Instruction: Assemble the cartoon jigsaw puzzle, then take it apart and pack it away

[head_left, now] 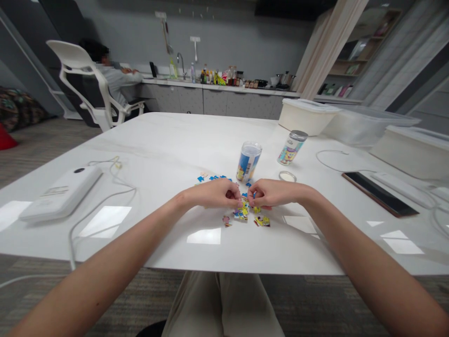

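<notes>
A small joined patch of yellow and blue jigsaw puzzle pieces (240, 214) lies on the white table in front of me. My left hand (224, 193) is closed in a pinch at its upper left edge. Fingertips of my right hand (266, 193) pinch a puzzle piece on the patch's upper right side, partly hidden by the fingers. Close below lie a loose yellow piece (262, 221) and a pinkish piece (226, 221). More blue pieces (219, 178) are scattered behind my left hand. Just beyond both hands stands a clear-topped printed canister (249, 162).
A second canister (292, 147) with a grey lid and a ring-shaped lid (287, 176) are at the back right. A phone (379, 193) lies right, a white power bank (63, 193) with cables left. Storage bins (308, 117) line the far right. Someone sits in a chair (84, 84) beyond.
</notes>
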`<move>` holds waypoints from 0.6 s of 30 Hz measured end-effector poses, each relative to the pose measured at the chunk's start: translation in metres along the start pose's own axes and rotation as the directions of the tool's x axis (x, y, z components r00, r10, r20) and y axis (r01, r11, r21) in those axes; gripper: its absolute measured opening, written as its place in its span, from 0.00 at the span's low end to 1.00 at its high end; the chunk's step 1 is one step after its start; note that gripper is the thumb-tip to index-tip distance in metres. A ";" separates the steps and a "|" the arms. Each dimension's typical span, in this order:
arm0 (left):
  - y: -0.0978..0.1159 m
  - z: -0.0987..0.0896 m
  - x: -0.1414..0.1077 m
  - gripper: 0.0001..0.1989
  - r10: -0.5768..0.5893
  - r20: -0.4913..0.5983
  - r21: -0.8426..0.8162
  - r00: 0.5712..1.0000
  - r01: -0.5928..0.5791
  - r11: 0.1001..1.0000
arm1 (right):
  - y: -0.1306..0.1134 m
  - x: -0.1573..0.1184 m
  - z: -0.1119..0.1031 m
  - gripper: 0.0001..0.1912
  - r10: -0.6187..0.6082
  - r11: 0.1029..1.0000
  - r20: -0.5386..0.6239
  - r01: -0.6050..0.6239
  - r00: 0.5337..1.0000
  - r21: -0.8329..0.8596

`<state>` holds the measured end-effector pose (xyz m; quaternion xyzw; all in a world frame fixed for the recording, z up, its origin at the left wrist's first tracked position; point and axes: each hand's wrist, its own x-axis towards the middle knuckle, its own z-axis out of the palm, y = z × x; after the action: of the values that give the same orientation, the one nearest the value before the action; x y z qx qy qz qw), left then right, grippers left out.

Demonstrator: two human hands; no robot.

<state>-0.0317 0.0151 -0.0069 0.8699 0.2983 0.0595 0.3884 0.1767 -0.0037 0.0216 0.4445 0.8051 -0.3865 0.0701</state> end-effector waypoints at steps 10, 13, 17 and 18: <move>-0.002 -0.002 0.000 0.15 -0.041 -0.028 -0.063 0.999 0.039 0.997 | -0.004 0.001 0.003 0.12 -0.073 0.994 0.010 0.072 0.997 0.087; -0.002 -0.005 -0.001 0.16 -0.061 -0.029 -0.009 0.998 0.061 0.998 | -0.003 0.002 0.003 0.09 -0.075 0.995 -0.022 0.077 0.997 0.069; 0.001 -0.008 -0.003 0.12 -0.102 -0.035 0.067 0.994 0.105 0.992 | 0.000 0.002 0.001 0.09 -0.029 0.996 -0.041 0.033 0.999 0.089; 0.002 -0.007 -0.004 0.11 -0.110 -0.038 0.071 0.993 0.113 0.991 | 0.001 0.003 0.002 0.09 -0.011 0.994 -0.047 0.016 0.999 0.105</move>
<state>-0.0362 0.0169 -0.0001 0.8643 0.3549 0.0417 0.3541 0.1756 -0.0028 0.0189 0.4510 0.7880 -0.4183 0.0254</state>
